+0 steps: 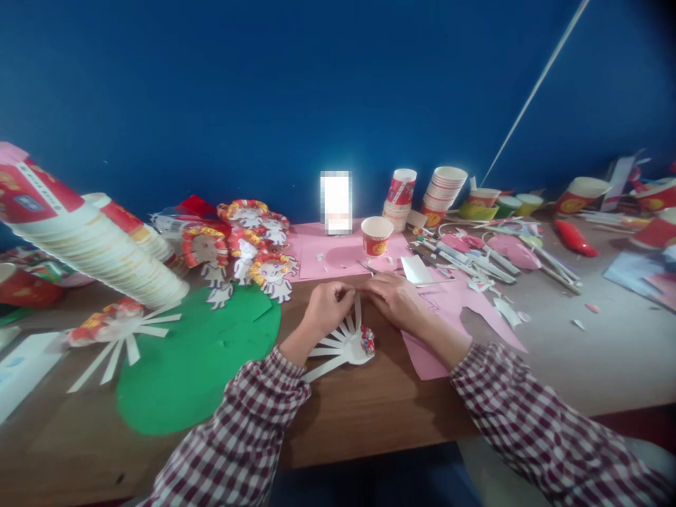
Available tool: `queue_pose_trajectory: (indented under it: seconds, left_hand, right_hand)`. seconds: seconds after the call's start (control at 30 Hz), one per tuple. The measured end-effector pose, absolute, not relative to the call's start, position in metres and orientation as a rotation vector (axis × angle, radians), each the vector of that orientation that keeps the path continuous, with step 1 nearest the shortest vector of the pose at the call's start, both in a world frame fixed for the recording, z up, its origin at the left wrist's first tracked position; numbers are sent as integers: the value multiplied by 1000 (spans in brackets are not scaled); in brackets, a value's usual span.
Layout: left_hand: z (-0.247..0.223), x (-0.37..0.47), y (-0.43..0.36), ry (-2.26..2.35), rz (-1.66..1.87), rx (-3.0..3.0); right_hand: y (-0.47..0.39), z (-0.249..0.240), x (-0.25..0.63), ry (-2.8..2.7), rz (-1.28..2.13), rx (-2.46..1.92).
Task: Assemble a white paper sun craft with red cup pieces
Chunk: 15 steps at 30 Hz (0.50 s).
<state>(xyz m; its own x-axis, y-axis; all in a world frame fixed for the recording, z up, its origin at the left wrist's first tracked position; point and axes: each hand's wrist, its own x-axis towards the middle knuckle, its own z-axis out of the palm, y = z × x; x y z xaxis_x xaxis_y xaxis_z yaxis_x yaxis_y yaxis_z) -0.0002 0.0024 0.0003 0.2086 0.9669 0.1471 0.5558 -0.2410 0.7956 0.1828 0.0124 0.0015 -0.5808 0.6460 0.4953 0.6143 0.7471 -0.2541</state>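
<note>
White paper piece with fanned strips (351, 350) is lying just below the frame's centre, a red patch showing at its right edge. Above it, the bare left hand (330, 308) is pinching one strip's upper end; the bare right hand (395, 299) is meeting it there, but I cannot tell its grip. At lower left, a rounded green sheet (211, 384) is covering brown tabletop (353, 415)

The loose, wrinkled sleeves (227, 436) are maroon-and-white checked, with softly gathered cuffs (286, 370).
</note>
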Motion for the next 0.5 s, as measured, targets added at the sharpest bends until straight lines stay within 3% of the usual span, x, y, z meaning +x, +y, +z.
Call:
queue_pose_trajectory:
  seconds: [0.5]
  left_hand:
    - [-6,-3,8,1329,879,1730]
  right_hand:
    - [10,1,181,-2390,-8,-973]
